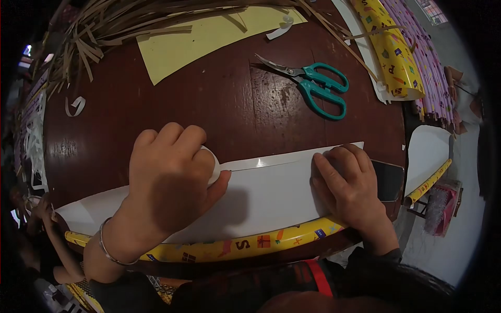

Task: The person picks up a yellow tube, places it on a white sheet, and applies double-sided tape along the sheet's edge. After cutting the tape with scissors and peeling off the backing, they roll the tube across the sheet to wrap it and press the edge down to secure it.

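Observation:
My left hand [175, 177] is closed around a roll of white tape [213, 163], mostly hidden behind the fingers. From the roll a flat tape strip [266, 161] runs right along the far edge of a sheet of wrapping paper [271, 193], lying white side up. My right hand [347, 180], fingers bent, presses on the paper and strip near the right end; its thumb is partly hidden. Along the near side the paper curls into a roll showing its yellow printed face. Beyond the hands lie teal-handled scissors [318, 86], blades apart.
A dark phone [389, 181] lies beside my right hand. Yellow paper [193, 49] and brown strips [120, 23] cover the table's far side. Rolled yellow wrapping paper [394, 57] lies far right, beside purple rolls [425, 62]. Another person's arm [57, 245] shows at left.

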`<state>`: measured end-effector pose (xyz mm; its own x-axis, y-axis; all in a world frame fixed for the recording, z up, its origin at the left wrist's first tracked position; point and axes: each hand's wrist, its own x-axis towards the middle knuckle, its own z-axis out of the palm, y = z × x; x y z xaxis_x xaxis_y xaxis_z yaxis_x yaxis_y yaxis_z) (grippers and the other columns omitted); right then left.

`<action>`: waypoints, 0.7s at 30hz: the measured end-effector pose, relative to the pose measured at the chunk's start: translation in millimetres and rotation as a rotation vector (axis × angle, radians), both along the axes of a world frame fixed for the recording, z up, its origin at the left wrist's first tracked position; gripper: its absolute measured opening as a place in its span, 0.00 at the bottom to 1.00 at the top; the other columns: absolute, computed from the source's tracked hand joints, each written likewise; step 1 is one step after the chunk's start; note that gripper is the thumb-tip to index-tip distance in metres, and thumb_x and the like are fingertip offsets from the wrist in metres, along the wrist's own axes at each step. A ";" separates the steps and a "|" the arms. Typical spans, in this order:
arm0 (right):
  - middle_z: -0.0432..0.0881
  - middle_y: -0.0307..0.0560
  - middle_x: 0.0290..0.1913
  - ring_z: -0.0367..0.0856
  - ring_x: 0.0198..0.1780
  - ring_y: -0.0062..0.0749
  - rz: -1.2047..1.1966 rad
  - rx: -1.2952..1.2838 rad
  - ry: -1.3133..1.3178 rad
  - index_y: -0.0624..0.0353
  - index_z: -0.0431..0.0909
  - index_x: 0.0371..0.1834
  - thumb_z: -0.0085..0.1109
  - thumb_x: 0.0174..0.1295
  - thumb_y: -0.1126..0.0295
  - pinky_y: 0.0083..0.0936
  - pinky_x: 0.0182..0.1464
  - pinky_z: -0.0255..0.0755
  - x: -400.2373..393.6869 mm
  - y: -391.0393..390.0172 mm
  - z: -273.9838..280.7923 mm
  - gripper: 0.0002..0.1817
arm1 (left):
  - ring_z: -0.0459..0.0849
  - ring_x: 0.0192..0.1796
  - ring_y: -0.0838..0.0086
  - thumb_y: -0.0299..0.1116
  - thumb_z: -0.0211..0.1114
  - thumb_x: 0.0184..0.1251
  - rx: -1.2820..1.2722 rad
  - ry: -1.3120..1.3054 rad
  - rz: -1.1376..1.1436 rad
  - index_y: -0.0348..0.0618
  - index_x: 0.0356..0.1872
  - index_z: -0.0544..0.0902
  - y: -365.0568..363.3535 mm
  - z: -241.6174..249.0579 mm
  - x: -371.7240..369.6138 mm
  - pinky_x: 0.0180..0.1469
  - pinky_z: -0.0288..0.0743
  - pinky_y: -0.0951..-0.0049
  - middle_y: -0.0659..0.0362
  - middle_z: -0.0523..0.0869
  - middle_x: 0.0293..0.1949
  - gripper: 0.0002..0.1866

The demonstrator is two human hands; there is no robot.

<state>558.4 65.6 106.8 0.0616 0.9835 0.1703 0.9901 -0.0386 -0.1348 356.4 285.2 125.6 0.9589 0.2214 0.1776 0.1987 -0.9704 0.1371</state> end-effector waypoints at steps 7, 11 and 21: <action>0.75 0.52 0.51 0.75 0.53 0.51 -0.002 -0.016 -0.002 0.59 0.78 0.56 0.69 0.50 0.73 0.45 0.53 0.73 0.1 -0.3 0.7 0.26 | 0.76 0.33 0.65 0.42 0.72 0.41 0.061 0.115 0.020 0.41 0.13 0.76 -6.6 5.4 -2.0 0.35 0.63 0.64 0.57 0.80 0.33 0.17; 0.75 0.52 0.51 0.75 0.53 0.51 0.001 -0.015 -0.010 0.59 0.78 0.57 0.69 0.50 0.73 0.45 0.53 0.73 0.2 -0.8 0.5 0.27 | 0.72 0.31 0.67 0.43 0.73 0.38 0.114 0.029 0.014 0.44 0.11 0.75 -7.6 1.8 -0.4 0.33 0.60 0.65 0.60 0.74 0.28 0.17; 0.75 0.52 0.50 0.75 0.52 0.52 -0.010 -0.030 -0.005 0.59 0.78 0.56 0.70 0.50 0.73 0.45 0.53 0.74 -0.7 -0.4 1.4 0.26 | 0.71 0.32 0.69 0.40 0.76 0.34 0.142 -0.023 0.023 0.46 0.11 0.77 -8.4 -1.4 1.0 0.34 0.62 0.67 0.62 0.70 0.27 0.15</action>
